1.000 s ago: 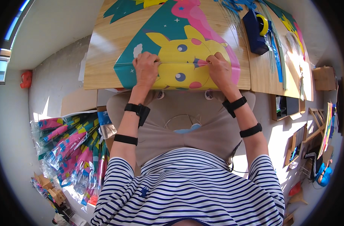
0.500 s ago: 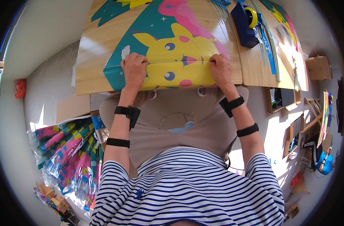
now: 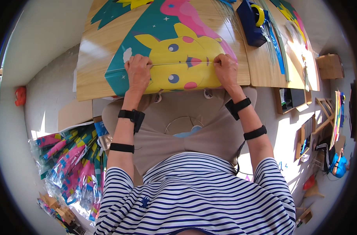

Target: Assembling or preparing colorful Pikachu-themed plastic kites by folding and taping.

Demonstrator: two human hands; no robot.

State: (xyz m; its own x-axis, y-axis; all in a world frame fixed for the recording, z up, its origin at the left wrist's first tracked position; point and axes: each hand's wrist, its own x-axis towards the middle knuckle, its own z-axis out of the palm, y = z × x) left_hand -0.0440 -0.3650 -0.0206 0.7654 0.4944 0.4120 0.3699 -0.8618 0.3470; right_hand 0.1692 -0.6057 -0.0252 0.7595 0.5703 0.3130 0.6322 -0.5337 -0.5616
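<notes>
A large printed kite sheet (image 3: pixel 168 56), teal with a yellow cartoon face and pink shapes, lies across the near side of the table. Its near part drops over the table edge toward my lap. A thin pale line, like a seam or fold, crosses the face from side to side. At the left end of this line, my left hand (image 3: pixel 138 73) is closed, fingertips pinching the sheet. My right hand (image 3: pixel 226 70) pinches it the same way at the right end, beside the printed mouth. The fingers hide what exactly lies between them.
On the wooden table (image 3: pixel 96 58), a dark blue tape dispenser (image 3: pixel 253 23) with yellow tape stands at the right, near thin rods (image 3: pixel 286 58). Plastic-wrapped colourful bundles (image 3: pixel 69 160) lie at lower left. Cardboard boxes (image 3: pixel 330 65) and a person in blue (image 3: pixel 338 164) are far right.
The view has shifted very slightly. Both hands keep their pinch on the kite sheet at nearly the same places.
</notes>
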